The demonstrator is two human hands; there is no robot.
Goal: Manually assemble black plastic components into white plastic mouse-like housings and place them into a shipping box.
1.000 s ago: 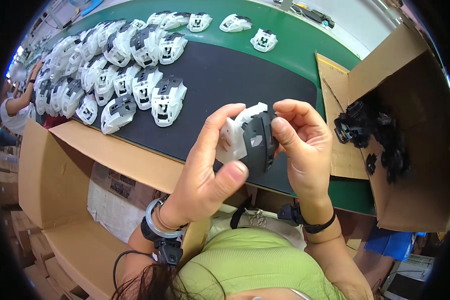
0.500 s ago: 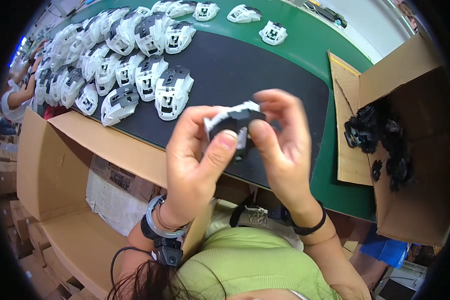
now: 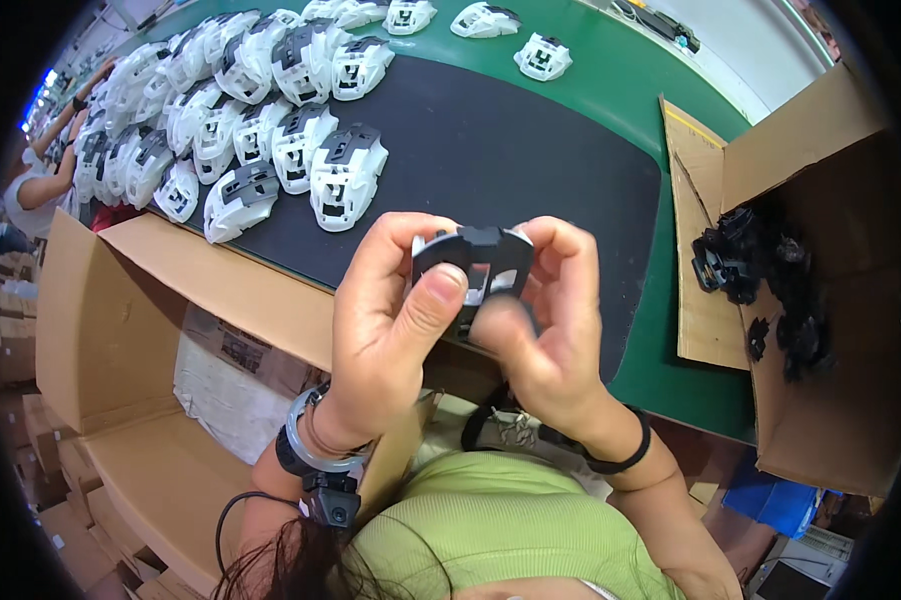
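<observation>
At centre frame, above the near edge of the black mat (image 3: 530, 150): dark grey plastic part with white piece behind (image 3: 475, 262), pinched between both hands. Left hand (image 3: 390, 320) closed on its left side, thumb pressed on the front face. Right hand (image 3: 550, 330) closed on its right side, fingers curled over the top edge. Upper left: rows of white-and-grey plastic shells (image 3: 260, 110) on the mat and green table (image 3: 620, 90). Right: open cardboard box (image 3: 830, 300) with black parts (image 3: 760, 270) inside. Lower left: another open carton (image 3: 100, 330). Far left edge: another person's arm (image 3: 55, 165).
</observation>
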